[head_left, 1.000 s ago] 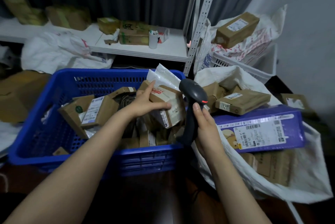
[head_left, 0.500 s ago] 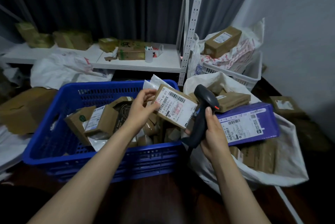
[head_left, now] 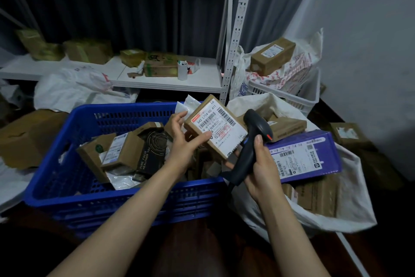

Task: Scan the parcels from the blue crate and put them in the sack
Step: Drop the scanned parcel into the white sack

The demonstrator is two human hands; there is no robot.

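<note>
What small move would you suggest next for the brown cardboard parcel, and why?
Probably aim the black handheld scanner, gripped by the right hand, at the barcode: the left hand holds the brown cardboard parcel label-up beside it.

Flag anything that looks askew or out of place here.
The purple box lies slanted on top of the heap in the sack, not sunk inside. In the blue crate the parcels sit jumbled and tilted. Nothing looks spilled.
</note>
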